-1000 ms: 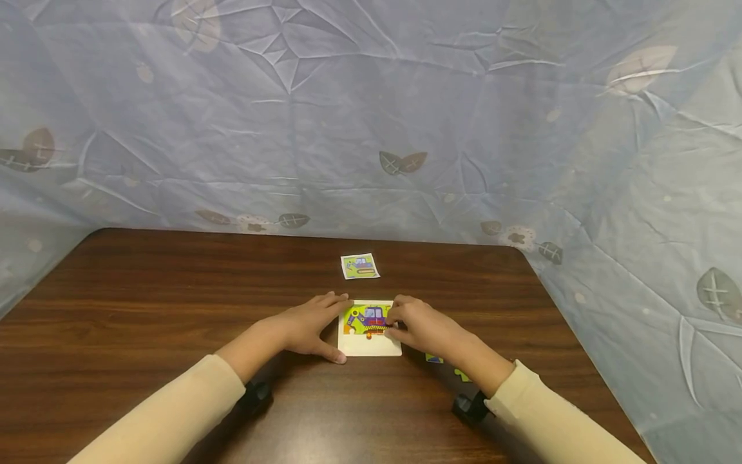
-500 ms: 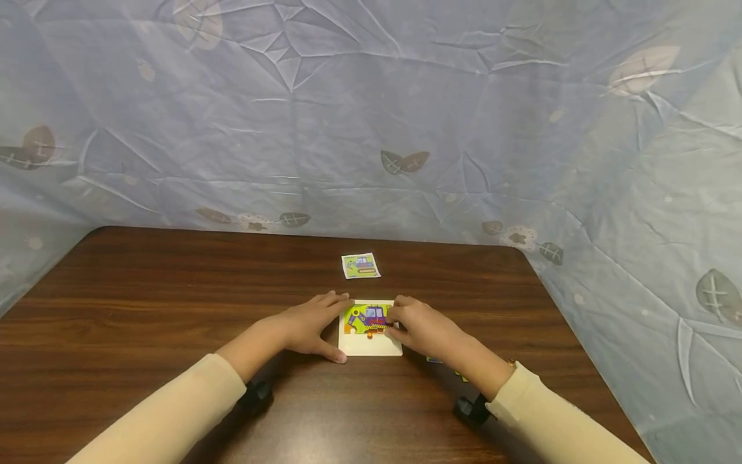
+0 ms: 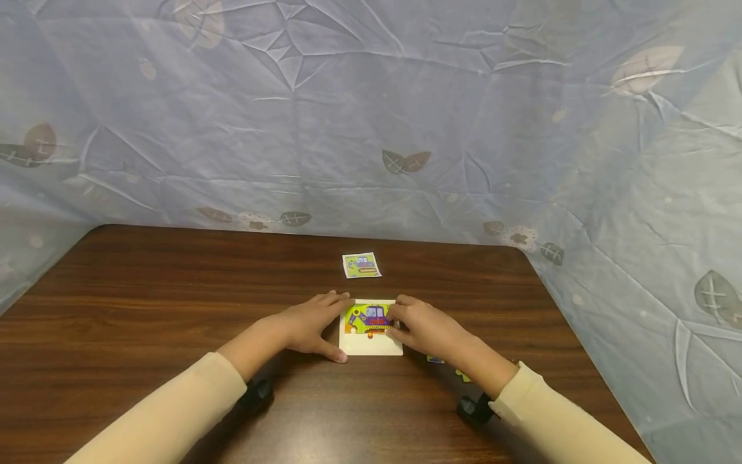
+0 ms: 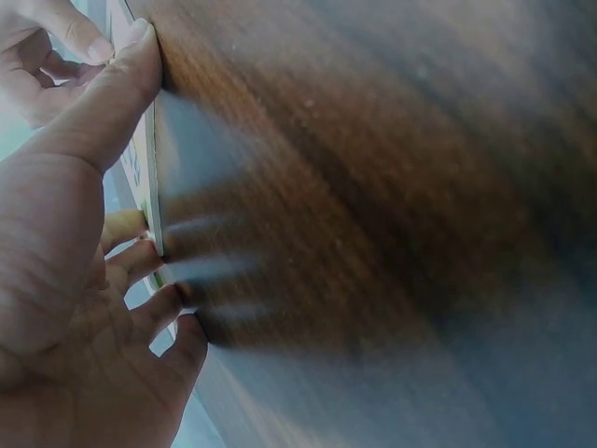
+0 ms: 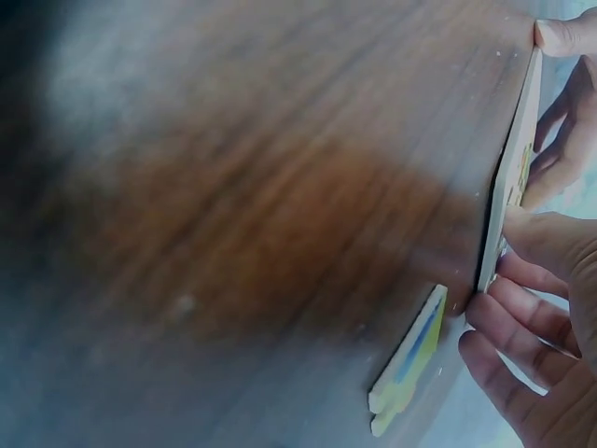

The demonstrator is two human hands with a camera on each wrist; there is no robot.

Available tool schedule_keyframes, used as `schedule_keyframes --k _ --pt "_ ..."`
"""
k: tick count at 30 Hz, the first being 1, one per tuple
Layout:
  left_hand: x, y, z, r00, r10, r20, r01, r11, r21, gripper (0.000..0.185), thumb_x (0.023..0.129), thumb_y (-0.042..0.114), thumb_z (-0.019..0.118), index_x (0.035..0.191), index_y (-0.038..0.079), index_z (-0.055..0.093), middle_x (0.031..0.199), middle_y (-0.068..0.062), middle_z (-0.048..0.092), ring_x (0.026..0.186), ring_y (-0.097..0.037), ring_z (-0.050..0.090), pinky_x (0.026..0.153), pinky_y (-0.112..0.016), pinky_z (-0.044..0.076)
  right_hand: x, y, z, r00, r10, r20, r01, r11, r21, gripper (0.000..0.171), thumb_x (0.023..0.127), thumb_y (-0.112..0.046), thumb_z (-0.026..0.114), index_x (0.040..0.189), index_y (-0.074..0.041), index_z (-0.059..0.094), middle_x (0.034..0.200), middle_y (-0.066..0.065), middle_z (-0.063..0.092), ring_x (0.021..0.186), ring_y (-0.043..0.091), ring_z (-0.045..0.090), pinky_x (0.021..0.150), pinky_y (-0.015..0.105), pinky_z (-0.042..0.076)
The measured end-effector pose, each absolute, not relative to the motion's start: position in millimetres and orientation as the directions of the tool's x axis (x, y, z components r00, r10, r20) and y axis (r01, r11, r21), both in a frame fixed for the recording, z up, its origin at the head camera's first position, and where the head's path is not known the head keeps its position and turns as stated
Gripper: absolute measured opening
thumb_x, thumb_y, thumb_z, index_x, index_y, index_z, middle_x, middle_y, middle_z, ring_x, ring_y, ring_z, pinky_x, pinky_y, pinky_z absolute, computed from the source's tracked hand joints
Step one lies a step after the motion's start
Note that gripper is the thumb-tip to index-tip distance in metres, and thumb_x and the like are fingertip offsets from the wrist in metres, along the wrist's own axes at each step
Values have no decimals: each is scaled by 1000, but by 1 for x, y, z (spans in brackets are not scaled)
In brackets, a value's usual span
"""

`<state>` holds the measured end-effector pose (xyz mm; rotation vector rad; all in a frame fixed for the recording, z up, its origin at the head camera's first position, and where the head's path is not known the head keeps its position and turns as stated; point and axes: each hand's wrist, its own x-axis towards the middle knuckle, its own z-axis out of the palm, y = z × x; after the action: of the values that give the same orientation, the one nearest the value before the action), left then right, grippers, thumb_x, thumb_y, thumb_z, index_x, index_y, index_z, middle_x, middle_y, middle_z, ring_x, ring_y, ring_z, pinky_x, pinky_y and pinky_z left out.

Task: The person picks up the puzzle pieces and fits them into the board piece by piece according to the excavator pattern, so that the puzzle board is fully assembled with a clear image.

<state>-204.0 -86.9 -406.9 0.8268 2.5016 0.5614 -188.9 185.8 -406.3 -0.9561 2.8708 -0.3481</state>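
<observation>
A white puzzle board (image 3: 371,347) lies on the brown table, its upper part covered with joined jigsaw pieces (image 3: 373,314) that picture a purple digger on green. The lower strip of the board shows bare white. My left hand (image 3: 304,325) spreads along the board's left side, thumb at the near corner and index finger at the far one. Over the right side, my right hand (image 3: 426,325) bends its fingers and thumb together at the puzzle's lower right, pinching a puzzle piece mostly hidden beneath them. In the right wrist view, its other fingers (image 5: 522,345) touch down beside the board edge.
Loose puzzle pieces (image 3: 462,375) lie on the table under the right forearm; one loose piece (image 5: 410,359) also shows in the right wrist view. Behind the board rests a small picture card (image 3: 361,265) of the same digger. A patterned grey-blue cloth (image 3: 348,129) hangs beyond the table.
Both hands stay almost where they were on the board. The right fingers make only a very slight movement at the puzzle's right side, and the whole view shifts a little.
</observation>
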Motion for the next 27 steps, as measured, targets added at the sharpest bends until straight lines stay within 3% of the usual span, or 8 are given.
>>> schedule_keyframes --k 12,27 --pt "-204 -88 -407 -720 628 -294 450 746 492 102 87 55 81 167 23 27 177 -9 18 165 -40 11 123 -74 27 -188 186 -409 -798 -603 1 -584 772 -251 19 98 -19 76 112 -7 73 102 2 64 81 7 55 70 21 52" --pt "-204 -87 -407 -718 630 -295 454 746 486 101 87 55 80 167 23 28 177 -9 19 165 -41 12 124 -72 26 -185 186 -406 -791 -611 30 -603 770 -207 23 97 -22 77 114 -7 72 105 2 63 82 7 53 70 20 51"
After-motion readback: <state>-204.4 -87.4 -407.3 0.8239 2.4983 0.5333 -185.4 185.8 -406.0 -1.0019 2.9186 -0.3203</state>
